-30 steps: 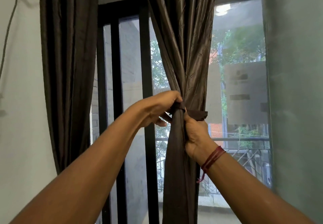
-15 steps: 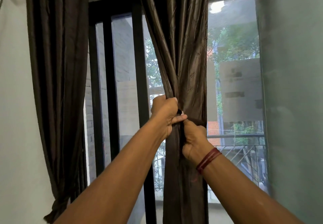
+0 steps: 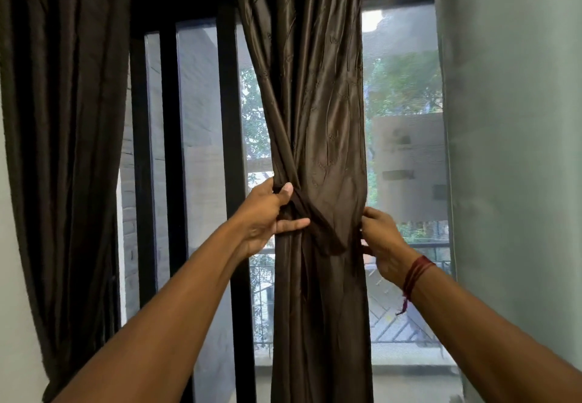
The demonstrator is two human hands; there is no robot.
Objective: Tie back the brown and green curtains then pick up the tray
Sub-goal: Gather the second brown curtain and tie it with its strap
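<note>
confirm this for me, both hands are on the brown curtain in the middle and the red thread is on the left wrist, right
Not quite. The head view shows both the left hand and the right hand on the brown curtain in the middle, but the red thread is on the right wrist, not the left.

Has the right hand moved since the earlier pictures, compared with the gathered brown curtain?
Yes. The right hand went from the front of the brown curtain, under the tie, out to its right edge, where it now pinches the fabric.

Hidden and cut-off parts

The brown curtain (image 3: 315,103) runs past top and bottom edges; right hand (image 3: 382,242) fingertips vanish behind its fold.
</note>
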